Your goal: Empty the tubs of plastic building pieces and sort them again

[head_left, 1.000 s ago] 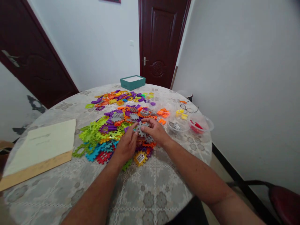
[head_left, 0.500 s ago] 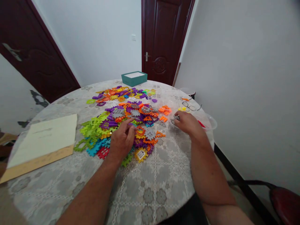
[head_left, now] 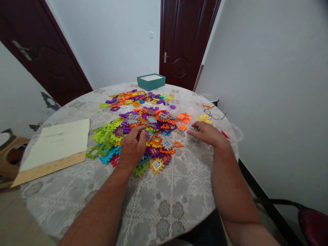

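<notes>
A heap of flat, toothed plastic building pieces (head_left: 143, 130) in purple, orange, green, grey and blue lies on the round table (head_left: 164, 201). My left hand (head_left: 132, 147) rests on the near side of the heap. Its fingers are curled and their tips press among the orange and purple pieces; what they pinch is hidden. My right hand (head_left: 207, 134) hovers low at the heap's right edge, over a clear plastic bowl (head_left: 198, 140), with fingers stretched out to the left. Small grey pieces show just past its fingertips.
A second clear bowl (head_left: 234, 131) with red bits stands at the table's right rim, with spectacles (head_left: 212, 114) behind it. A teal box (head_left: 151, 81) sits at the back and a cream sheet on a brown board (head_left: 55, 147) at the left. A red chair (head_left: 314, 222) stands at the lower right.
My right hand left the middle of the heap with grey pieces, reached right to the bowl, and now has its fingers spread. My left hand stayed on the heap. The camera tilted down.
</notes>
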Available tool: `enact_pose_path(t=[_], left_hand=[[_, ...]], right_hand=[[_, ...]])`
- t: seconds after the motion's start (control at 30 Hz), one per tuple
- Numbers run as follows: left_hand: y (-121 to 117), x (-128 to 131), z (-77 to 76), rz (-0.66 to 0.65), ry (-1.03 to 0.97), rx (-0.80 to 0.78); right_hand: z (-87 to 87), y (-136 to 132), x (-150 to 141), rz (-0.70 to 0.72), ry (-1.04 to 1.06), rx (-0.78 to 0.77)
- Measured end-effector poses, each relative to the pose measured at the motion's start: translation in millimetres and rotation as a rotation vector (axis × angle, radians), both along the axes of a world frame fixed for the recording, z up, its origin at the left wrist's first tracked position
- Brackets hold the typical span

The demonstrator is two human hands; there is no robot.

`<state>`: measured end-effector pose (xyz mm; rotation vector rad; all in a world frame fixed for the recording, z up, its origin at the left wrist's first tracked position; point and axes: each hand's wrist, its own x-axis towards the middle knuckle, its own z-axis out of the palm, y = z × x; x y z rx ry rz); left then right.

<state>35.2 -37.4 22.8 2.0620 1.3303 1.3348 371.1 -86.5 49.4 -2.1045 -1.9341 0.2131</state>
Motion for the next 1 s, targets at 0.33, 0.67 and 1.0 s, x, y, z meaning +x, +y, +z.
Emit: enact_pose_path(t=[0.33,0.67,1.0], left_hand=[[-1.5,1.3,1.1,0.010,0.048,0.042],[-0.2,1.2,-0.7,-0.004,0.050,0.039],[-0.4,0.8,-0.4,-0.011,0.031,0.018]], right_hand=[[-0.2,10.5,-17.0,-0.056,-0.175,-0.018],[-16.8,21.3,-33.3,-0.276,-0.234,0.025],[-2.3,16.2,-49.1,-0.075,-0.149,0.378]])
